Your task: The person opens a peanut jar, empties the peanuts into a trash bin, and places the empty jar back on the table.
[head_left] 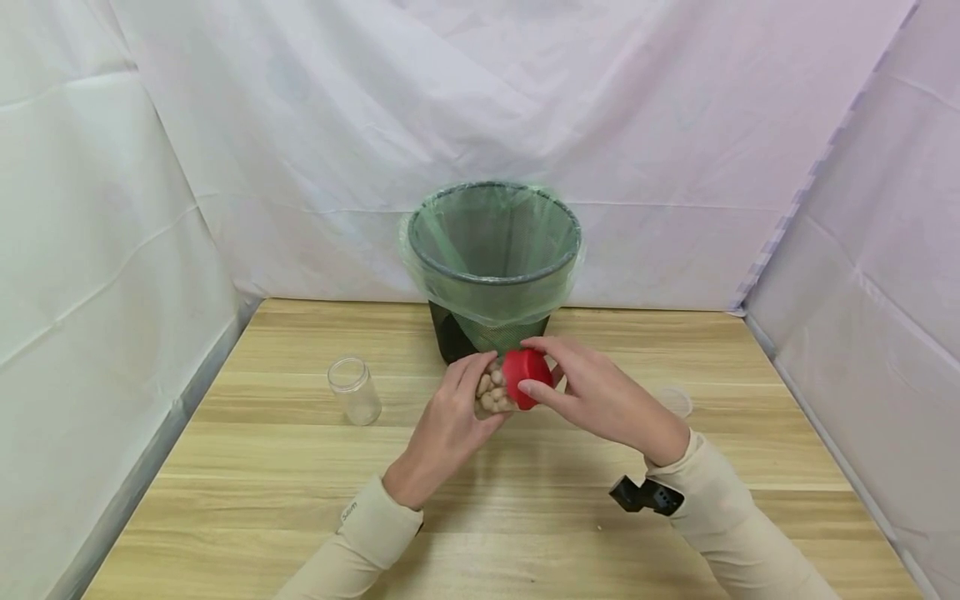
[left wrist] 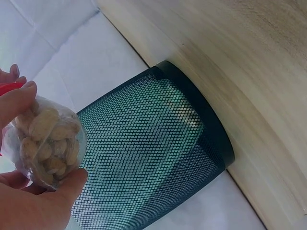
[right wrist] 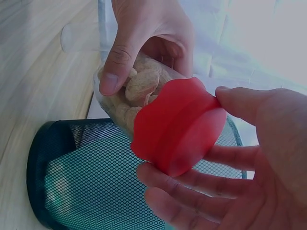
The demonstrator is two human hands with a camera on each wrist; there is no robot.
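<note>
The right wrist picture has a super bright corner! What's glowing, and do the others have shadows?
Right wrist view: white curtain, washed out at upper right; head view: soft shadow on the wooden table beside the left sleeve; left wrist view: duller, bluish, shadows unclear.

Cream sleeves (head_left: 742, 529) end above bare hands (head_left: 447, 408); the left cuff (head_left: 386, 527) bears small dark lettering (head_left: 349, 510), and an angular black device (head_left: 662, 497) sits at the right cuff (head_left: 684, 467).

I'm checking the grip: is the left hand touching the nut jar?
Touching. The right wrist view shows the left hand gripping the nut jar, thumb against its side.
</note>
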